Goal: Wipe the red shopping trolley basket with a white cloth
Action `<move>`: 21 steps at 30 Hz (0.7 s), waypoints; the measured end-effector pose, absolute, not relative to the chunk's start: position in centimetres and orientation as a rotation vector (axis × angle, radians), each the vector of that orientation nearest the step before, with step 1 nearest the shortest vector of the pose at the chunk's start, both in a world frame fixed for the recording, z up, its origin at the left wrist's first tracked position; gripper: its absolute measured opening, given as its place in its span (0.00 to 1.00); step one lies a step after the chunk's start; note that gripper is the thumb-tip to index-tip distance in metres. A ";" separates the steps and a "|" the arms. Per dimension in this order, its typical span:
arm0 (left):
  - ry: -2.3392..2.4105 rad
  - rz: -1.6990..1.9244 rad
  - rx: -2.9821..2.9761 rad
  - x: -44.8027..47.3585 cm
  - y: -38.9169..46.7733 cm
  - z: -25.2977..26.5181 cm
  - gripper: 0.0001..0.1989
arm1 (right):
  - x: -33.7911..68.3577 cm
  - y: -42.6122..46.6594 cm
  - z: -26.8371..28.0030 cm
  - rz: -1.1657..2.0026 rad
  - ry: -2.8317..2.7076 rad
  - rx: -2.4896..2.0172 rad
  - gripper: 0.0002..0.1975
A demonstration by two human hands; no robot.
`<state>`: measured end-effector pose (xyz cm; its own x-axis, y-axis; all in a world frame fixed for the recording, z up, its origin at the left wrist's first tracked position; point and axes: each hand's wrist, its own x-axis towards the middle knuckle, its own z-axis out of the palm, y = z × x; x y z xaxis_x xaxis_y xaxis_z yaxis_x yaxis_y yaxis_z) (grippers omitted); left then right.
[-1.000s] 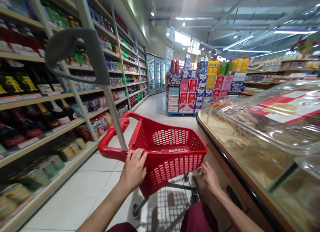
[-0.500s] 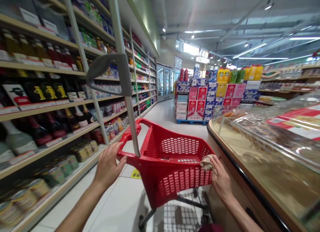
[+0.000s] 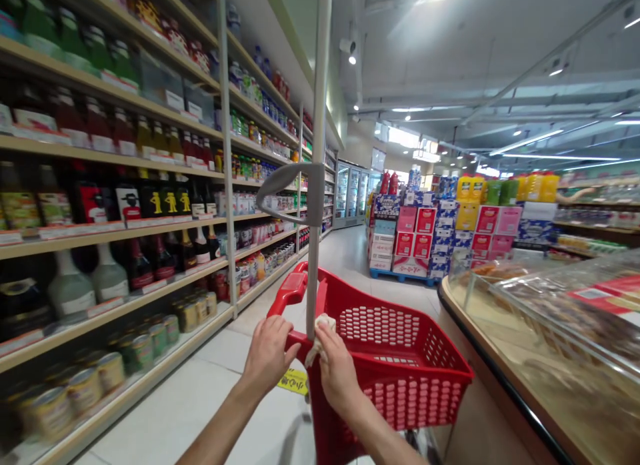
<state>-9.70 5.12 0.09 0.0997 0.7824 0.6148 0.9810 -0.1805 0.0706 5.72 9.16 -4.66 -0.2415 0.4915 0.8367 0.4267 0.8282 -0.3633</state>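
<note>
A red plastic shopping cart (image 3: 400,348) with perforated sides stands in front of me. My left hand (image 3: 269,350) is closed around the red handle at its near left corner. My right hand (image 3: 339,365) presses a crumpled pale cloth (image 3: 323,326) onto the cart's rim, at the foot of an upright metal pole (image 3: 313,265). Fixed partway up that pole is a grey loop-shaped grip (image 3: 314,195). The right fingers cover part of the cloth, and my forearms hide some of the cart's near side.
Shelves (image 3: 113,163) of bottles and cans line the left. A glass-topped counter (image 3: 500,338) runs close along the right. Stacked drink cartons (image 3: 415,228) stand on a blue pallet ahead. A yellow floor sticker (image 3: 294,381) lies beneath the cart's left side.
My right hand has moved left along the cart's rim with the cloth, from the far corner to the pole's foot. The left hand stays on the handle. The view has shifted.
</note>
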 end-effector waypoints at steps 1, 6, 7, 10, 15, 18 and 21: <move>-1.741 -0.775 -2.041 -9.5 4.9 0.1 0.05 | 5.6 9.0 -2.9 0.075 -1.811 -0.661 0.25; -1.826 -0.800 -2.073 -8.3 3.9 0.3 0.05 | 5.6 8.6 8.2 -0.252 -1.669 -0.421 0.21; -1.846 -0.792 -2.077 -8.1 3.7 0.4 0.05 | 5.7 8.7 9.6 -0.364 -1.715 -0.398 0.20; -1.870 -0.775 -2.106 -7.8 3.1 0.5 0.07 | 6.4 9.3 9.9 -0.656 -1.953 -0.323 0.18; -1.791 -0.784 -2.161 -7.4 1.8 0.3 0.10 | 8.7 8.2 3.9 -0.781 -2.356 -0.280 0.14; -1.740 -0.786 -2.140 -6.7 0.7 0.2 0.13 | 9.1 6.9 5.4 -0.751 -2.334 -0.393 0.16; -1.717 -0.754 -2.111 -5.7 -0.6 0.3 0.13 | 8.9 6.1 9.3 -0.719 -2.201 -0.514 0.17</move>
<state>-5.73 -0.58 0.33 0.1401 0.8027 0.5797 0.9700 -0.2289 0.0825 8.93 6.14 9.32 -0.6374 0.1345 0.7587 0.5566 0.7613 0.3326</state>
